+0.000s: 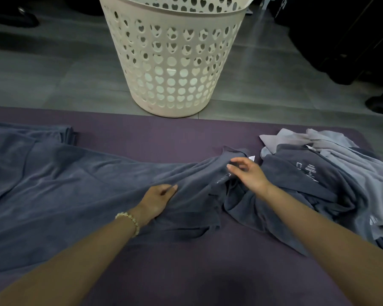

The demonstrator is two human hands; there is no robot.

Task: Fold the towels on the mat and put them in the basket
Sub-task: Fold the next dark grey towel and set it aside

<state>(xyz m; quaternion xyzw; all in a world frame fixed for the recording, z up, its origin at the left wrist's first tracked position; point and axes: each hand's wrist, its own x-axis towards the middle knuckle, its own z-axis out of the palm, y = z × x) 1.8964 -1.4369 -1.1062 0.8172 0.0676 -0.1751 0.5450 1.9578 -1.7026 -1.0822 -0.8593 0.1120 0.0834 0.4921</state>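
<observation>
The dark towel (60,184) lies spread over the purple mat (142,138). Its long axis runs from 9 o'clock to 3 o'clock, fairly flat on the left and bunched into folds at its right end. The left hand (158,197), with a bead bracelet (130,221) at the wrist, rests flat on the cloth near the middle. Its fingers are straight, point toward 2 o'clock and grip nothing. At 12 o'clock, off the mat, stands the basket (175,62); whether any towel is inside cannot be told.

The bunched end carries a small white tag (252,158) and sits at 2 o'clock from the left hand, close at 12 o'clock from the right hand (246,173). That hand hovers over the folds with fingers loosely spread, thumb and forefinger apart, and no cloth visibly pinched. The right hand is therefore the nearer one to the end that probably needs drawing out toward 3 o'clock before any fold. At 3 o'clock, touching that end, lies the pile of unfolded towels (340,168).
</observation>
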